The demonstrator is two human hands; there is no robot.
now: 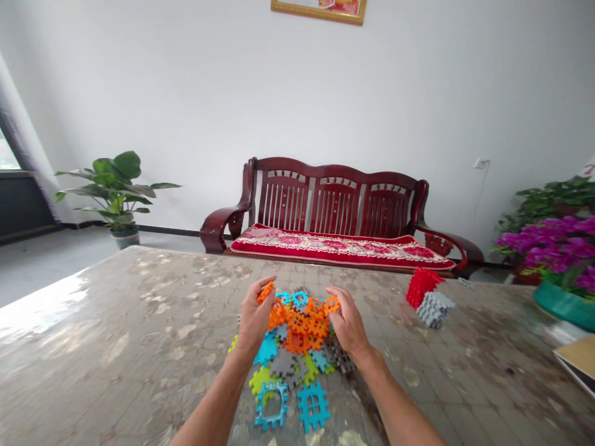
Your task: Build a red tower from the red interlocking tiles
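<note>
My left hand (255,317) is closed around an orange interlocking plastic tile (266,292), lifted at the left of the pile. On the other side, my right hand (348,322) pinches an orange window-shaped tile (331,305) between thumb and fingers. Between both hands lies a heap of toothed building tiles, with several orange tiles (300,328) on top. Grey tiles (284,364), lime green tiles (261,379) and blue ones show beneath and around them. Nearest me lie a blue frame tile (271,405) and a blue window tile (313,406), flat and apart from each other.
Right of the pile stand a red stack of tiles (422,287) and a grey stack (436,310) on the patterned table (139,347). A teal flower pot (564,305) and a box corner (579,358) are at the right edge. A wooden bench (334,204) stands behind.
</note>
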